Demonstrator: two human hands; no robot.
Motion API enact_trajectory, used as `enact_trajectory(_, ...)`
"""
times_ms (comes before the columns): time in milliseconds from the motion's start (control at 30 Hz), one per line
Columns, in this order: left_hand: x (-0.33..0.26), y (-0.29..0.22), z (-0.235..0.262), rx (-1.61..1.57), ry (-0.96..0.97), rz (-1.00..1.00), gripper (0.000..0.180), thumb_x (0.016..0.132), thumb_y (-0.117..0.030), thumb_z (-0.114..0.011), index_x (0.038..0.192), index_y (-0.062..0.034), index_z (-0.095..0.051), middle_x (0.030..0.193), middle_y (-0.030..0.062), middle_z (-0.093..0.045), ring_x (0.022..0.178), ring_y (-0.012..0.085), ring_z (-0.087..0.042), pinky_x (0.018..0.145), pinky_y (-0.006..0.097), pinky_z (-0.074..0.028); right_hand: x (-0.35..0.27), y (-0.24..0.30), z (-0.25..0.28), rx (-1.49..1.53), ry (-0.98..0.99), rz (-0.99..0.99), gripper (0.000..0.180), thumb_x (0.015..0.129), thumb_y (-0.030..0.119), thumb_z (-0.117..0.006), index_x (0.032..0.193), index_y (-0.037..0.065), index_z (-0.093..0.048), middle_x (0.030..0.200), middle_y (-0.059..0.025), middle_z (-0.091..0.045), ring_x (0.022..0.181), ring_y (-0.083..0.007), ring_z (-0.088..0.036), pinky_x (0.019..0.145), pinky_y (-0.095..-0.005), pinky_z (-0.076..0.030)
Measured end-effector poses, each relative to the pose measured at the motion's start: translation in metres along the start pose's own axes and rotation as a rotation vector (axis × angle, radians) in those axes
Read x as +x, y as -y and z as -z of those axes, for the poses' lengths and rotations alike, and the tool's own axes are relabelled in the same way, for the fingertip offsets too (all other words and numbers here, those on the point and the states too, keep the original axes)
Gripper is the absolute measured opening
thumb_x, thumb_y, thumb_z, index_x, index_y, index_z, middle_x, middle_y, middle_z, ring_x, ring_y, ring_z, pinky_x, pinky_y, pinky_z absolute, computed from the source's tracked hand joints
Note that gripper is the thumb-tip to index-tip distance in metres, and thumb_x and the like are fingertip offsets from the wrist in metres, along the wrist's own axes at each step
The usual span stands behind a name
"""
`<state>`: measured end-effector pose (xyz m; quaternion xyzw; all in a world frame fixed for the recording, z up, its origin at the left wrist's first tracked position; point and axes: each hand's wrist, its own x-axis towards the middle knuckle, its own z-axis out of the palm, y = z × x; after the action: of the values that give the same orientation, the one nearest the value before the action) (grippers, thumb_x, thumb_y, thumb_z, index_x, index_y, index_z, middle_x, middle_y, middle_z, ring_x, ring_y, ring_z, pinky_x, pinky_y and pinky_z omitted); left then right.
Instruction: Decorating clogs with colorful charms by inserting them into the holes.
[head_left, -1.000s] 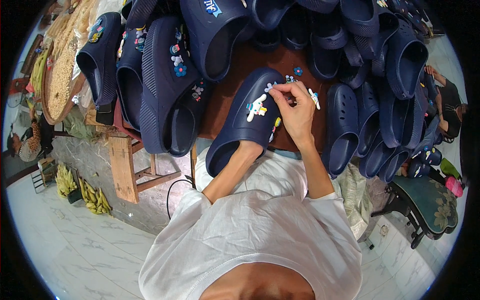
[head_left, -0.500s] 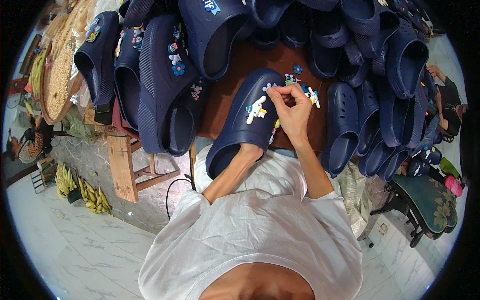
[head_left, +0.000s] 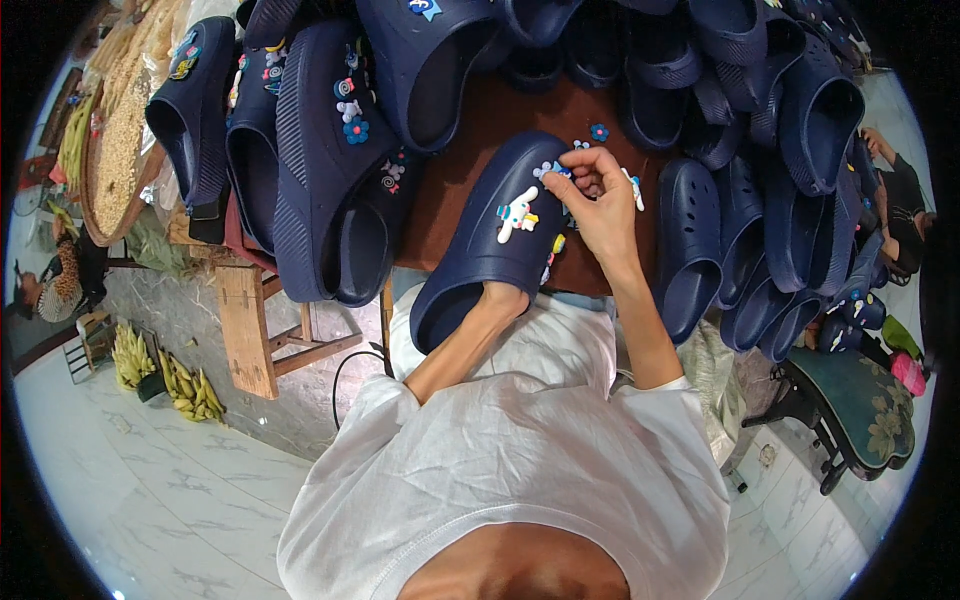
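1 navy clog overhangs the brown table; the left hand, grip hidden inside, should brace it so the right hand, thumb and forefinger parted at the charm, can press squarely.

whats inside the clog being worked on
The left hand is inside the clog, entering through the open end, with only its wrist end showing. The rest of that hand, and anything deeper in, is covered by the clog.
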<state>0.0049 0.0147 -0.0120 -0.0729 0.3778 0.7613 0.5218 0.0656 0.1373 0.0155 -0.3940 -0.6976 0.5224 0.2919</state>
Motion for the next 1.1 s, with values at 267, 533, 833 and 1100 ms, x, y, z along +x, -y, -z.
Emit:
enact_trajectory(267, 0.001, -0.002, 0.002, 0.019, 0.018, 0.047, 0.048, 0.104, -0.041, -0.038, 0.137, -0.0087, -0.049, 0.118, 0.0071, -0.065, 0.081, 0.013, -0.065, 0.059, 0.025, -0.054, -0.002, -0.016, -0.007, 0.099, -0.035, -0.05, 0.035, 0.076, 0.021, -0.083, 0.101, 0.008, -0.063, 0.099, -0.0004, -0.056, 0.086, -0.0121, -0.049, 0.078, -0.0272, -0.043)
enact_trajectory(533, 0.007, -0.011, 0.006, -0.142, 0.031, 0.064, 0.054, 0.104, -0.04, -0.033, 0.146, -0.0061, -0.039, 0.146, 0.011, -0.047, 0.129, 0.0242, -0.05, 0.109, 0.038, -0.041, -0.001, -0.014, -0.003, 0.015, 0.021, 0.091, 0.02, 0.083, 0.015, -0.076, 0.098, 0.006, -0.068, 0.097, -0.0031, -0.059, 0.084, -0.0141, -0.056, 0.075, -0.0273, -0.047)
enact_trajectory(833, 0.006, -0.015, 0.002, -0.132, 0.029, 0.066, 0.053, 0.105, -0.034, -0.033, 0.149, -0.0035, -0.034, 0.15, 0.0137, -0.042, 0.136, 0.0266, -0.044, 0.116, 0.04, -0.033, 0.001, -0.006, -0.007, -0.157, -0.022, 0.157, 0.019, 0.081, 0.013, -0.074, 0.091, 0.002, -0.061, 0.085, -0.0086, -0.061, 0.076, -0.0192, -0.062, 0.071, -0.0306, -0.051)
enact_trajectory(1100, 0.011, -0.008, 0.011, -0.157, 0.014, 0.044, 0.048, 0.105, -0.036, -0.036, 0.143, -0.0072, -0.043, 0.139, 0.0077, -0.054, 0.119, 0.019, -0.057, 0.097, 0.032, -0.05, -0.002, -0.014, -0.015, -0.18, -0.081, 0.142, 0.024, 0.083, 0.015, -0.074, 0.094, 0.002, -0.058, 0.084, -0.0103, -0.061, 0.076, -0.0208, -0.062, 0.068, -0.0317, -0.05)
